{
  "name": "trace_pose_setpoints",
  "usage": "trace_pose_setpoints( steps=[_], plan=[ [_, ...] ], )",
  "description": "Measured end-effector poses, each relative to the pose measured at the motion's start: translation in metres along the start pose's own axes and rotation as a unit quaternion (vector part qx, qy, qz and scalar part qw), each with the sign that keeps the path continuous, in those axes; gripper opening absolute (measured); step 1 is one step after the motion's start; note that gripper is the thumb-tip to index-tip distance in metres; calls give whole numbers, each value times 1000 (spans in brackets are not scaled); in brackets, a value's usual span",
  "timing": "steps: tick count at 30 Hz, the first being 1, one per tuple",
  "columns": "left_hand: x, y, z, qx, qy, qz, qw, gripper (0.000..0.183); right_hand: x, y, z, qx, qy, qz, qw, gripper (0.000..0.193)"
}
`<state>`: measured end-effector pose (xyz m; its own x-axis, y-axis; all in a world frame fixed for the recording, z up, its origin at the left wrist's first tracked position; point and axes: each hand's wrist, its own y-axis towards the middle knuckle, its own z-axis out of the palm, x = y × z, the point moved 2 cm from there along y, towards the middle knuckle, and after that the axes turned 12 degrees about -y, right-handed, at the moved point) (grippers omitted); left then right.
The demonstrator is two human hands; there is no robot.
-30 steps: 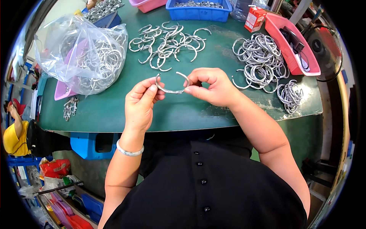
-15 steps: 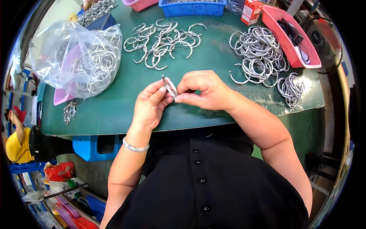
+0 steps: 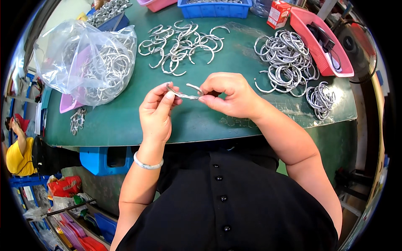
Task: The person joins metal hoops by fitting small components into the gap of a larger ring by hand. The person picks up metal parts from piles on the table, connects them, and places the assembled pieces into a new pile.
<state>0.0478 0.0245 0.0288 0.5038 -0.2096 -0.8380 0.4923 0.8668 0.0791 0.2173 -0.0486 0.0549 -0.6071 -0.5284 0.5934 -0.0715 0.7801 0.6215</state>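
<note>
The bangle (image 3: 187, 97) has swung crosswise between left hand (image 3: 156, 109) and right hand (image 3: 235, 95), both pinching it; this apparent turning next needs steadiness.

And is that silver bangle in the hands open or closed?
Open: the silver bangle, held between the left fingers and right fingers, shows a gap between its two ends.

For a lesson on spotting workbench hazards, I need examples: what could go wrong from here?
1. The open, silver-coloured metal bangle is pinched only by the fingers of the left hand and right hand, so it might slip.
2. The small pile of silver-coloured metal rings lies near the green tabletop's front edge; a bump could knock some off.
3. Its nearness to the larger heap of silver-coloured open rings could let them mix.
</note>
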Motion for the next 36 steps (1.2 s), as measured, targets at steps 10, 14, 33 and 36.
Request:
trace_pose_setpoints(
  steps=[10, 14, 33, 36],
  plan=[
    [-26, -20, 18, 128, 263, 279, 915, 20, 0, -2, -1, -8, -36, 50, 998, 10],
    [-30, -31, 33, 134, 317, 307, 888, 20, -1, -9, 2, 6, 8, 93, 996, 11],
    [-31, -20, 41, 13, 120, 57, 991, 20, -9, -12, 6, 128, 214, 219, 943, 22],
    [-30, -9, 26, -40, 21, -35, 998, 18, -5, -10, 4, 141, 272, 295, 905, 23]
  ],
)
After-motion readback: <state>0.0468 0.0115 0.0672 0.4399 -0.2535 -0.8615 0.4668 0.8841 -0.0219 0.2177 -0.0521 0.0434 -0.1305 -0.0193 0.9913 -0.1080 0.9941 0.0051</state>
